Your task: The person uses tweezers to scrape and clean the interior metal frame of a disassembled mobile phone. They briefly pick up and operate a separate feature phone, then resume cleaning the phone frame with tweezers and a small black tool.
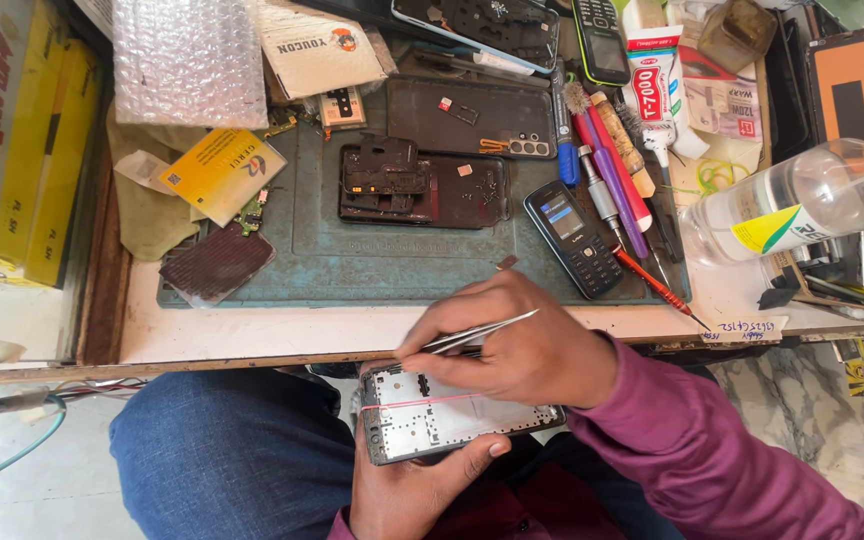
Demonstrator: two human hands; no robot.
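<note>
My left hand [414, 488] holds an opened phone frame [452, 415] over my lap, its bare metal inside facing up, with a thin pink band across it. My right hand [520, 338] grips metal tweezers [477, 333], and their tips point at the frame's upper left corner. Both hands are just below the front edge of the workbench [252, 335]. Part of the frame is hidden under my right hand.
A teal work mat [372, 255] on the bench carries dismantled phone parts [420, 185], a small keypad phone [574, 238], screwdrivers and brushes [607, 160]. A clear plastic bottle [802, 200] lies at right, a glue tube [657, 90] behind, yellow boxes [22, 140] and bubble wrap [190, 60] at left.
</note>
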